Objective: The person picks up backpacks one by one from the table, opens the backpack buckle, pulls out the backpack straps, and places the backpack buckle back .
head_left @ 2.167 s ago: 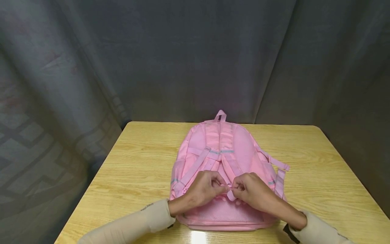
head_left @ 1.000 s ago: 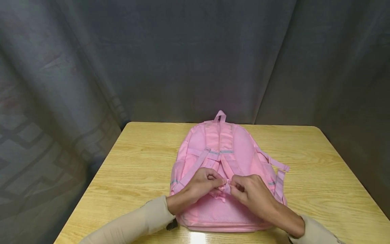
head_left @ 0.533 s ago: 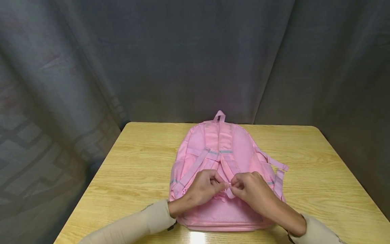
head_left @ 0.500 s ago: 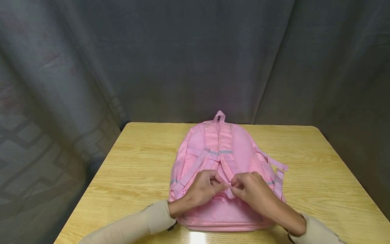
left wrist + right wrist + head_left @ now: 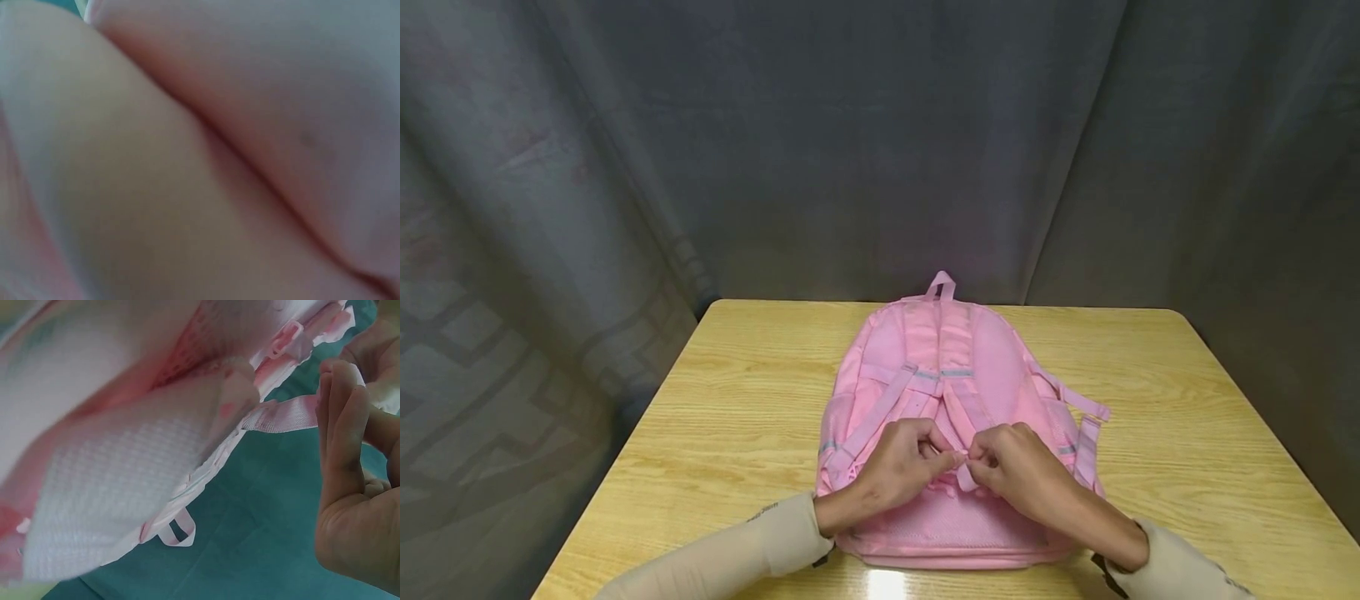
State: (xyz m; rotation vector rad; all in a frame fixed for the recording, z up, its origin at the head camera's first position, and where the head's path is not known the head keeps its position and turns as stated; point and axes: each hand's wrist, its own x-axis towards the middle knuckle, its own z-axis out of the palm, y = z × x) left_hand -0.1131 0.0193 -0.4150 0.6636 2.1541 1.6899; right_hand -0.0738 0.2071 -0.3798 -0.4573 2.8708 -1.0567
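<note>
A pink backpack (image 5: pixel 955 529) lies on the table with its shoulder straps facing up. Over its lower middle, my left hand (image 5: pixel 898 467) pinches a small pink piece, possibly a buckle, mostly hidden by the fingers. Close against it, my right hand (image 5: pixel 1030 471) pinches a pink webbing strap (image 5: pixel 967 478), whose end hangs below the fingertips. In the right wrist view, the webbing (image 5: pixel 284 414) runs taut from the bag to the fingers. The left wrist view is blurred and filled by the hand and pink fabric.
The backpack rests on a wooden table (image 5: pixel 752 400). Another loose strap (image 5: pixel 1086 406) sticks out at the bag's right side, and its carry loop (image 5: pixel 942 285) points to the back. A grey curtain (image 5: pixel 880 150) hangs behind the table.
One second ago a pink fitting and cord showed between the hands. Since then the fingertips have come together over it, and the strap end hangs below the right fingers. The backpack stays nearly still.
</note>
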